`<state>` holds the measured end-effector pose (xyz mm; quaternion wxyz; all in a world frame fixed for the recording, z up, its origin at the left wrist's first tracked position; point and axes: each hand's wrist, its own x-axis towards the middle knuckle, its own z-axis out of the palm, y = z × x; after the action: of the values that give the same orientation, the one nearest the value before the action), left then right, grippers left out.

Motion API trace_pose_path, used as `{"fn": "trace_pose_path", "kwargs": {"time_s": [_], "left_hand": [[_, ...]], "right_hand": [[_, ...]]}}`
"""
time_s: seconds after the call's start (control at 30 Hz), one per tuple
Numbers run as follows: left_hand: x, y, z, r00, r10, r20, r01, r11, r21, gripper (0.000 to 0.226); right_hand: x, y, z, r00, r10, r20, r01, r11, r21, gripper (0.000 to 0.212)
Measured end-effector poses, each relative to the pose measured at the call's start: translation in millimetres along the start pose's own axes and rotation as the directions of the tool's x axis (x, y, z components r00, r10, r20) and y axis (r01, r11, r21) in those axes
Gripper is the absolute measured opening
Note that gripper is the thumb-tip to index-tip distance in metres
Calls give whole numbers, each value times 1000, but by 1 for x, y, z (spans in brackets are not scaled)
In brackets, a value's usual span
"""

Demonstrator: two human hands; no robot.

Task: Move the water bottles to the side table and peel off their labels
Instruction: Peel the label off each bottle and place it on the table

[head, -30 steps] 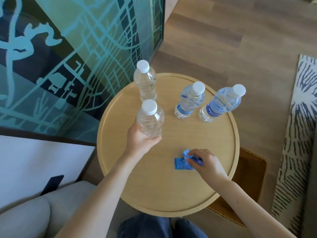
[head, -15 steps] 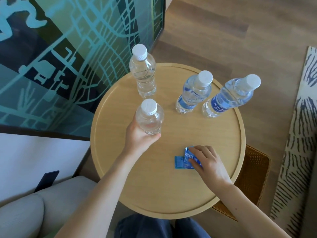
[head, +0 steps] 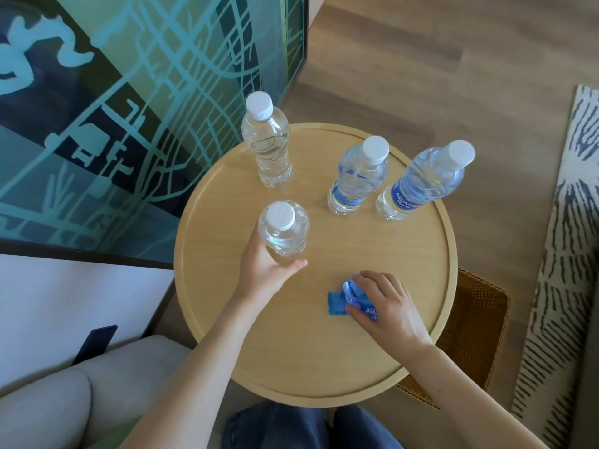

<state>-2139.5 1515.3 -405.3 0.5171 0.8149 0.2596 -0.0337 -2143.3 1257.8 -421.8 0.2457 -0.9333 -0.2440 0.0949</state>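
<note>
Several clear water bottles with white caps stand on the round wooden side table (head: 405, 335). My left hand (head: 264, 275) grips a bare, label-free bottle (head: 285, 228) at the table's left. A second bare bottle (head: 267, 142) stands at the back left. Two bottles with blue labels stand at the back right, one in the middle (head: 358, 176) and one further right (head: 424, 179). My right hand (head: 384, 306) pinches crumpled blue peeled labels (head: 338, 303) lying on the table's front right.
A large framed teal map picture (head: 146, 108) leans close behind the table's left side. A woven basket (head: 476, 322) sits under the table's right edge, with a patterned rug (head: 567, 254) further right. A pale cushion (head: 64, 400) is at the lower left.
The view has shifted slightly. My right hand's fingers have curled tighter onto the blue labels. My left hand keeps its grip on the bare bottle.
</note>
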Motion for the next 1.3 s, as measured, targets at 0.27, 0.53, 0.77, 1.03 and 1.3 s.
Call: {"fn": "trace_pose_path", "kwargs": {"time_s": [0.27,0.53,0.77,1.03,1.3], "left_hand": [[-78,24,-28,985,76,-153,-64,995,80,48],[-111,105,-17,881,463,96,-472,852,227,26],[-85,171,20,689,633,355,-721,547,425,31],[-72,135,61,741,334,583,-670,423,610,39],[-53,125,66,811,280,513,-584,425,691,35]], "right_hand": [[-3,-23,-51,996,68,-53,-66,997,35,50],[-14,-27,-109,975,132,-181,-133,991,3,47],[-21,-11,-146,945,151,-289,-185,978,-94,44],[-40,10,-141,925,251,-285,-282,956,-74,42],[-8,15,-139,919,340,-200,-333,941,65,47]]}}
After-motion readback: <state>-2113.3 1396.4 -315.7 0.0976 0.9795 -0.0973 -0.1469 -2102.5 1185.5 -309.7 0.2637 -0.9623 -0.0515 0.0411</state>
